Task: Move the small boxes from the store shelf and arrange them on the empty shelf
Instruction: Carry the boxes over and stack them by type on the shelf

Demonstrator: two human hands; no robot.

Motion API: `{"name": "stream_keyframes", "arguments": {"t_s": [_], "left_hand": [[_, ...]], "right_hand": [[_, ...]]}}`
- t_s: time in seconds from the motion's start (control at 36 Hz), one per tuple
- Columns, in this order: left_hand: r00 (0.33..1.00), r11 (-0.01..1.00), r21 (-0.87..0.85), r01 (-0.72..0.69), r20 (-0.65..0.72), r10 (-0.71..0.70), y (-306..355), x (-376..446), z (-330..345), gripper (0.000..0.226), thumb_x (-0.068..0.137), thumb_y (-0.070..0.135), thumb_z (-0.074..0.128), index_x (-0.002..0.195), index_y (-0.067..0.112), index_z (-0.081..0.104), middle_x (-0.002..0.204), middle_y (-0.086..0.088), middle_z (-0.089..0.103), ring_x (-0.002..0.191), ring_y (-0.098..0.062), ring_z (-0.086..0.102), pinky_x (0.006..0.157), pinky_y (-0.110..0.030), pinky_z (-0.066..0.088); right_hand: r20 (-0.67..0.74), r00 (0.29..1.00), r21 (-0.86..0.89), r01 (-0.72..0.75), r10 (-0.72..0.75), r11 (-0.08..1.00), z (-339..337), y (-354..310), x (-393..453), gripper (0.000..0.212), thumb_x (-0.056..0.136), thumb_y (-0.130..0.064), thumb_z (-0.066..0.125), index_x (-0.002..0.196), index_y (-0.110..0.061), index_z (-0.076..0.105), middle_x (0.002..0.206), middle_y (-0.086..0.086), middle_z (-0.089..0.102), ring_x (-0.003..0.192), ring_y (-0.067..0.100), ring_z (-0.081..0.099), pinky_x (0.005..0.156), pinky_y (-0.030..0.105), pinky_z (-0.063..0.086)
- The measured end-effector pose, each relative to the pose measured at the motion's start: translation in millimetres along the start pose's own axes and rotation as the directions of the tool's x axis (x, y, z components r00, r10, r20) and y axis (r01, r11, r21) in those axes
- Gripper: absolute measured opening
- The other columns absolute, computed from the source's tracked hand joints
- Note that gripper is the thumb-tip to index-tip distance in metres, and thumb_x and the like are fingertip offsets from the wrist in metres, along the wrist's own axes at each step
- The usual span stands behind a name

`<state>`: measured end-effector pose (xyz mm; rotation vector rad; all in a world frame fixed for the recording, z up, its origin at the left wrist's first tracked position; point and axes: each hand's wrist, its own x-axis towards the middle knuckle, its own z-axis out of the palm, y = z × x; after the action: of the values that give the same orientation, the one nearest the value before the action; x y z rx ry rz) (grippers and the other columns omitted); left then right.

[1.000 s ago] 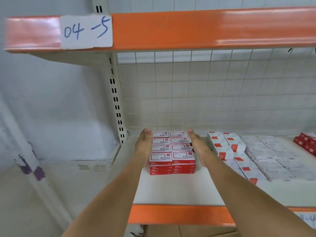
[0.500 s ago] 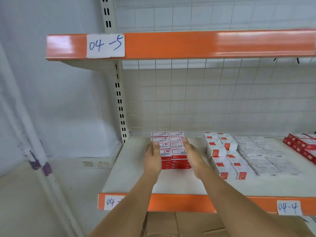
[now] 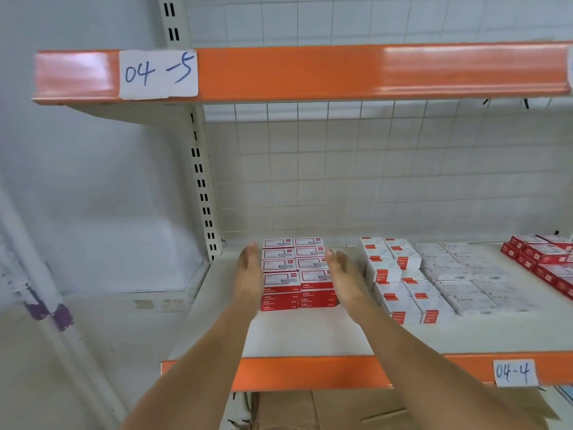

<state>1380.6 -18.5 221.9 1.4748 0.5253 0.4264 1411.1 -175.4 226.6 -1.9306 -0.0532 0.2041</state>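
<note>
Both flat hands flank the red box stack (image 3: 296, 274) on the shelf (image 3: 310, 339)

A block of small boxes (image 3: 296, 271) sits at the far left of the lower shelf (image 3: 310, 339), with the left hand (image 3: 248, 276) at its left side and the right hand (image 3: 345, 279) at its right. Further right lie more boxes (image 3: 400, 280), and above hangs the upper shelf (image 3: 310, 72)

Stacked red-and-white small boxes (image 3: 297, 274) on shelf (image 3: 310, 339)
</note>
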Motion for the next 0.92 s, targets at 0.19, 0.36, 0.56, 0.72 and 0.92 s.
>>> {"name": "stream_keyframes", "arguments": {"t_s": [0.19, 0.36, 0.56, 0.72, 0.92], "left_hand": [[0.984, 0.990, -0.031, 0.140, 0.111, -0.136, -0.3, 26.4, -8.4, 0.077, 0.094, 0.065, 0.016, 0.149, 0.013, 0.030, 0.153, -0.007, 0.035, 0.137, -0.029, 0.038, 0.113, -0.043, 0.029], [0.975, 0.995, 0.034, 0.093, 0.198, -0.098, -1.3, 29.8, -5.3, 0.066, 0.099, 0.056, 0.013, 0.136, 0.013, 0.046, 0.122, -0.009, 0.061, 0.088, -0.017, 0.057, 0.084, -0.030, 0.040], [0.983, 0.977, 0.201, 0.076, 0.151, -0.108, 7.1, 55.1, -2.7, 0.069, 0.097, 0.061, 0.011, 0.149, 0.021, 0.030, 0.154, -0.009, 0.033, 0.143, -0.030, 0.027, 0.116, -0.046, 0.015], [0.970, 0.931, 0.365, 0.006, 0.225, -0.094, 24.1, 86.6, 16.4, 0.074, 0.094, 0.066, 0.011, 0.149, 0.021, 0.033, 0.148, -0.013, 0.041, 0.138, -0.033, 0.035, 0.115, -0.047, 0.020], [0.937, 0.862, 0.506, -0.008, 0.306, -0.171, 21.9, 102.7, 27.7, 0.076, 0.094, 0.065, 0.011, 0.133, 0.015, 0.054, 0.128, -0.013, 0.061, 0.120, -0.032, 0.055, 0.111, -0.048, 0.032]], "right_hand": [[0.154, 0.925, -0.639, 0.360, -0.346, 0.679, -1.7, -17.6, -0.1, 0.086, 0.084, -0.069, 0.048, 0.152, -0.030, 0.012, 0.157, -0.005, 0.023, 0.145, 0.019, 0.016, 0.117, 0.045, 0.007], [0.133, 0.897, -0.663, 0.397, -0.421, 0.635, 10.9, -13.0, 12.9, 0.070, 0.093, -0.064, 0.033, 0.151, -0.027, 0.021, 0.153, -0.004, 0.033, 0.143, 0.017, 0.024, 0.117, 0.041, 0.011], [-0.199, 0.977, 0.157, -0.042, 0.073, 0.987, 3.8, 0.6, 25.5, 0.040, 0.098, -0.057, 0.029, 0.101, -0.025, 0.053, 0.081, -0.003, 0.064, 0.067, 0.011, 0.063, 0.063, 0.029, 0.053], [-0.007, 0.974, 0.362, -0.209, 0.227, 0.908, 2.2, 22.5, 44.4, 0.068, 0.082, -0.079, 0.033, 0.114, -0.024, 0.057, 0.084, 0.004, 0.075, 0.078, 0.024, 0.074, 0.090, 0.046, 0.053], [0.072, 0.990, 0.359, -0.141, 0.123, 0.923, 3.0, 21.7, 41.2, 0.044, 0.097, -0.058, 0.031, 0.096, -0.027, 0.062, 0.079, 0.001, 0.075, 0.071, 0.016, 0.072, 0.065, 0.027, 0.056]]}}
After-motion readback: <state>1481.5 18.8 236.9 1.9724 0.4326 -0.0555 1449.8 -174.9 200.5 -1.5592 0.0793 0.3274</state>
